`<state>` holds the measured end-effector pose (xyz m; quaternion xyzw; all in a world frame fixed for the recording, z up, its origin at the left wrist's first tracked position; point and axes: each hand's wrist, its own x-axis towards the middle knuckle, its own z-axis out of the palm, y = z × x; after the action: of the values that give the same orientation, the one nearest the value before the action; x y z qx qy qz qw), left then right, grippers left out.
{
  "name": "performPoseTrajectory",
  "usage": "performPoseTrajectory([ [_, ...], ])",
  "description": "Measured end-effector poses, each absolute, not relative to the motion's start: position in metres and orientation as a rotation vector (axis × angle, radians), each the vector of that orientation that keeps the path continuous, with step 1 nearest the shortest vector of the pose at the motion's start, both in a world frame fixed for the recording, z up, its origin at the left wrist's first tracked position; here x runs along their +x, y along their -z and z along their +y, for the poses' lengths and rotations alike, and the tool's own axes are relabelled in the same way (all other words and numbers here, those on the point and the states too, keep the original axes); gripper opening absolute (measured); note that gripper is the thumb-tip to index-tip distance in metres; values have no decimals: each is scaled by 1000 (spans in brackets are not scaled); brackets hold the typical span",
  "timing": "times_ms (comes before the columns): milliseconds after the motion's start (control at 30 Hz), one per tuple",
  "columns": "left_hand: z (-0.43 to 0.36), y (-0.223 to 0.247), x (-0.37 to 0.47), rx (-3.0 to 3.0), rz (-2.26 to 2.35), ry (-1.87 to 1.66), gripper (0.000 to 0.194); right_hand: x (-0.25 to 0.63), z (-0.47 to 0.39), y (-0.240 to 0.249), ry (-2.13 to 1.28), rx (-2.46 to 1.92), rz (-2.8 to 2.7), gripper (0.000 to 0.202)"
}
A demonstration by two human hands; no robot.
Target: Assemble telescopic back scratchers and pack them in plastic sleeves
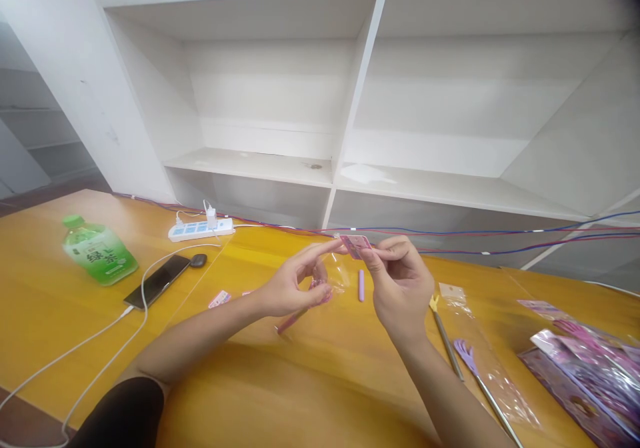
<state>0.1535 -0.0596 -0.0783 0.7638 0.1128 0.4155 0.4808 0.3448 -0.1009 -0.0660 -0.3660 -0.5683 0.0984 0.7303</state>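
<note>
My right hand [403, 285] pinches a small pink printed card [356, 245] between thumb and fingers. My left hand [300, 280] has its index finger stretched to the card's left edge. Its thumb and lower fingers are closed on a clear plastic bag [340, 276] with a pink stick-like item [290, 321]; its exact kind is partly hidden by the hand. Just left of my right hand a short purple tube [361, 285] lies on the table. Beyond my right wrist lie a yellow-ended back scratcher [445, 335] and a purple hand-shaped back scratcher [483, 381].
An empty-looking plastic sleeve [493, 361] and a pile of pink and purple packs [590, 375] lie right. Left are a green tea bottle [100, 251], a phone [157, 283] with a white cable, and a power strip [200, 229]. White shelving [250, 165] rises behind the table [300, 395].
</note>
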Motion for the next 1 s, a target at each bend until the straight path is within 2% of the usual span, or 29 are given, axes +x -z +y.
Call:
performPoseTrajectory([
  [333, -58, 81, 150, 1747, 315, -963, 73, 346, -109, 57, -424, -809, -1337, 20],
  [567, -60, 77, 149, 1649, 303, -940, 75, 364, -104, 59, -281, -917, -1508, 19],
  [800, -58, 82, 149, 1691, 310, -958, 76, 368, -105, 61, -371, -963, -1640, 17],
  [1000, -58, 82, 147, 1736, 314, -930, 79, 371, -107, 57, -290, -1029, -1684, 19],
])
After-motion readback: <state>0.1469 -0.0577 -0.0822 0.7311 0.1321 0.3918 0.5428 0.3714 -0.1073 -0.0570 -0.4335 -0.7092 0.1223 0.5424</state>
